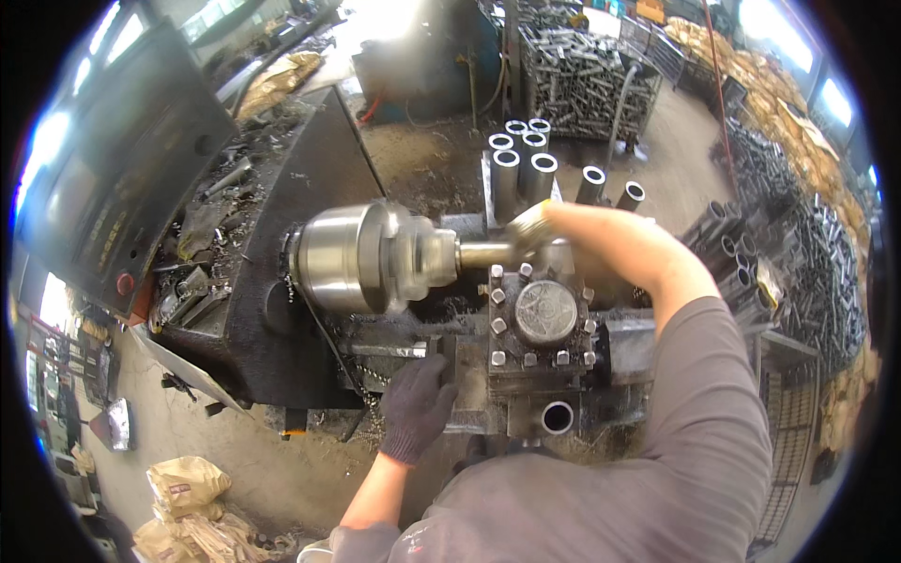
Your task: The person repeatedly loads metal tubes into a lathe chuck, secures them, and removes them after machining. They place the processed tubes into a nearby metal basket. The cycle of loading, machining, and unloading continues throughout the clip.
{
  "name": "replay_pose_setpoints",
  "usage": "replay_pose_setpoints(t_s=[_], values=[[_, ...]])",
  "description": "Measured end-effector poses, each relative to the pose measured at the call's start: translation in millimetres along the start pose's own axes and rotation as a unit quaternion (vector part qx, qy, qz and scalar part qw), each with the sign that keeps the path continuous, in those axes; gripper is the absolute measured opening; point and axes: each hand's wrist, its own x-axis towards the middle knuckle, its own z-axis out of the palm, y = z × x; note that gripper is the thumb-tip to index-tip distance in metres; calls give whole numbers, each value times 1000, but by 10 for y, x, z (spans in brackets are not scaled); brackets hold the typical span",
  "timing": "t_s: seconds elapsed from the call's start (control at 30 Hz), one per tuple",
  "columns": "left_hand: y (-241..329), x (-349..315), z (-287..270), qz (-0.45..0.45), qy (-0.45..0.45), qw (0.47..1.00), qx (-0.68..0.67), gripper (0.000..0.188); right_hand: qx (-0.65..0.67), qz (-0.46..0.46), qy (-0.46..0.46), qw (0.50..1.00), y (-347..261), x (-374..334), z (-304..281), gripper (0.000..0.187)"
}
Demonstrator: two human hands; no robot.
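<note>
A shiny metal tube [483, 253] sticks out to the right from the lathe chuck [343, 258], whose jaws are blurred. My right hand [532, 231], in a dark glove with a yellowish cuff, is at the tube's free end. Its fingers are smeared by motion, so their grip is unclear. Just to the right and nearer me stands the square tool post [542, 324] with several bolts. In a dark knitted glove, my left hand [419, 405] is closed beside a dark upright block [441, 360] on the carriage; what lies under its fingers is hidden.
Several metal tubes [542, 178] stand upright behind the lathe, with more stacked at right [732, 253]. A wire bin [591, 84] full of metal parts is farther back. Shavings cover the headstock top [221, 220]. Paper sacks [192, 488] lie on the floor at lower left.
</note>
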Motion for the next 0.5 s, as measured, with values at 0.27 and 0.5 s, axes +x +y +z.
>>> replay_pose_setpoints(t_s=[0.27,0.5], values=[[240,-292,115,-154,-306,927,-154,58,-142,128,282,940,723,-726,1131,29],[872,146,640,-31,-395,910,-118,65,-3,163,508,846,49,-1907,1248,43]])
